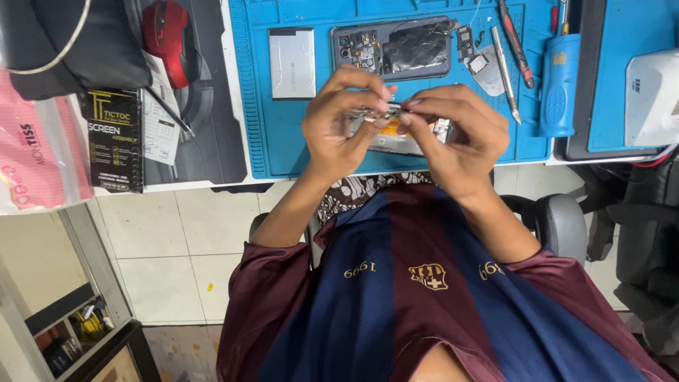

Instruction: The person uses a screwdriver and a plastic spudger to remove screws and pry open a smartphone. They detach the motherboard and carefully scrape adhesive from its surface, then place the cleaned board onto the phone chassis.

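My left hand [338,124] and my right hand [456,134] meet above the front edge of a blue work mat [258,106]. Both pinch a small circuit board part [385,113] between their fingertips. Partly hidden under my hands lies a flat pale phone part [407,145]. Beyond them on the mat rests an opened phone [392,48] with its insides showing, and a silver battery [292,62] lies to its left.
Tweezers [506,74], a red-black screwdriver [515,42] and a blue tool handle [559,85] lie right of the phone. A black box [115,141], a red object [166,39] and a pink bag [35,148] sit left. A white device [651,99] stands far right.
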